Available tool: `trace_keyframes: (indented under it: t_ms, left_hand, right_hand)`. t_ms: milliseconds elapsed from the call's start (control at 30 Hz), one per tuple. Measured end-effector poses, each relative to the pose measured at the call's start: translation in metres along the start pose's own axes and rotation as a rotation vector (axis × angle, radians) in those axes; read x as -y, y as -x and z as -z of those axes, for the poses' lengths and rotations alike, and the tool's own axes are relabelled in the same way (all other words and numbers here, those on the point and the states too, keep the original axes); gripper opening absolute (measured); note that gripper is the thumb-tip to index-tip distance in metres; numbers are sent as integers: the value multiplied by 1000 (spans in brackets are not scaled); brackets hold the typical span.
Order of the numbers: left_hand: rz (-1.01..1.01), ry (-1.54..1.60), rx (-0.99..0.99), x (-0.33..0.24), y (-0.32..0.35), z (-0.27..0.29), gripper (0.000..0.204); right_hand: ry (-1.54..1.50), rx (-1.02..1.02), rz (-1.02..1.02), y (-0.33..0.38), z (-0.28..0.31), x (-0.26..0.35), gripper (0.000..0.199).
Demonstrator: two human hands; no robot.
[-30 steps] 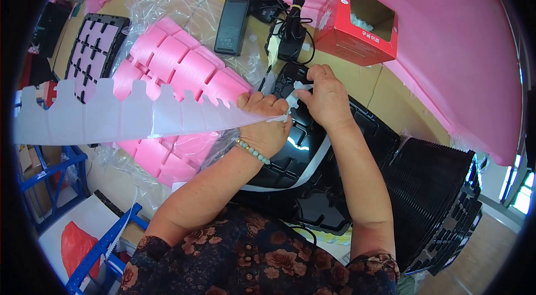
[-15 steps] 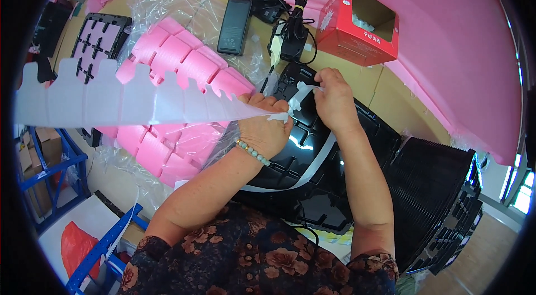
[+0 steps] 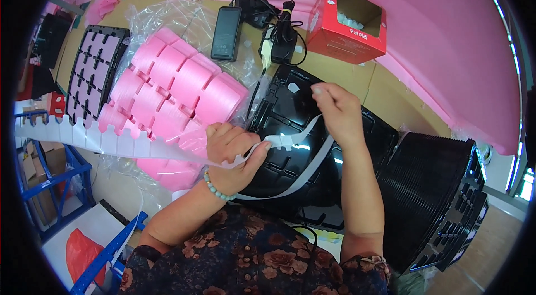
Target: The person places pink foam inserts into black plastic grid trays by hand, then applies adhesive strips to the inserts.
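A worker bends over a cardboard-topped bench draped at its far side in pink sheet, a strip-feeding job apparently in its middle stretch.

At 3 to 4 o'clock stands a tall stack of black trays, seemingly waiting their turn. One black tray lies open at centre under the hands; how many of its slots are filled cannot be told from here. At 10 o'clock a clear bag holds pink foam pieces, and beyond it, at 9 to 10 o'clock, lies a black grid tray lined in pale pink.

The long white strip, notched along its upper edge, runs in from 9 o'clock, passes through the left hand and climbs to the right hand just right of centre; a plain band loops below toward 6 o'clock. The left hand is closed around the strip, thumb pressing it down; the right hand pinches the strip's end between thumb and forefinger over the tray. Much of the strip still trails off to the left, so most of its length looks unplaced.

At 12 o'clock sit a red box, open on top, a black power adapter and a bundled cable.
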State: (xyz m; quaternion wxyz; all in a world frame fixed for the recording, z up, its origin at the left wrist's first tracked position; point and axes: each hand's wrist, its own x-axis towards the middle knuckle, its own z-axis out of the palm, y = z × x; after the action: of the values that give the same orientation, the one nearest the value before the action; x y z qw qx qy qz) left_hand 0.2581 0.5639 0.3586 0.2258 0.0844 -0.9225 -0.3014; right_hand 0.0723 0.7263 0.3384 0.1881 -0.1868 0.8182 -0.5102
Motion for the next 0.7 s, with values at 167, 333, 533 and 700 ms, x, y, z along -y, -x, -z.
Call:
trace_keyframes:
  t_ms: [167, 333, 533, 700]
  left_hand:
    - [-43, 65, 8, -10, 6, 13, 17]
    - [-25, 70, 38, -9, 16, 19, 17]
    - [-18, 120, 11, -11, 15, 19, 18]
    - [-8, 122, 31, -13, 15, 14, 17]
  right_hand:
    - [555, -38, 248, -23, -32, -5, 15]
    - [268, -411, 346, -29, -21, 20, 12]
    - [659, -17, 260, -35, -20, 24, 21]
    - [442, -140, 312, -28, -39, -17, 10]
